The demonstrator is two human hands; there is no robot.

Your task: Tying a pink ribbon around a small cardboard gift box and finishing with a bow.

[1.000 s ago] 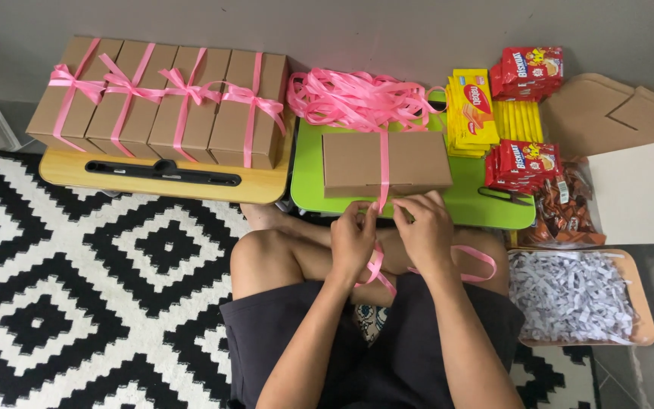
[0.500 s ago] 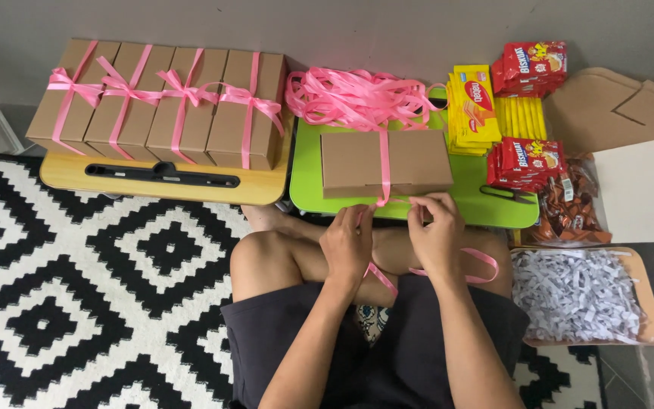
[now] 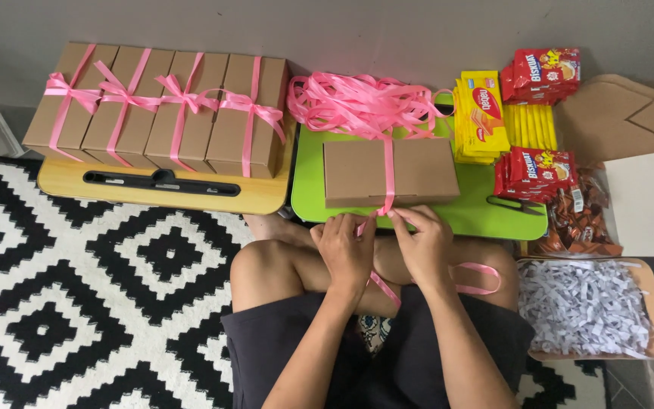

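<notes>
A brown cardboard box point(image 3: 357, 171) lies on a green lap tray point(image 3: 486, 216), with a pink ribbon point(image 3: 388, 170) running over its middle. My left hand point(image 3: 346, 250) and my right hand point(image 3: 421, 244) meet at the box's front edge, each pinching the ribbon there. Loose ribbon ends trail down over my lap, one looping to the right point(image 3: 478, 279). A heap of pink ribbon point(image 3: 361, 102) lies behind the box.
Several brown boxes tied with pink bows point(image 3: 164, 110) stand on a wooden lap tray point(image 3: 160, 193) at the left. Red and yellow snack packets point(image 3: 520, 113), a white box point(image 3: 649, 201) and a tray of shredded paper point(image 3: 584, 307) sit at the right. A black-and-white rug point(image 3: 77, 303) covers the floor.
Both hands have risen from my lap to the box's front edge, drawing the ribbon ends up with them.
</notes>
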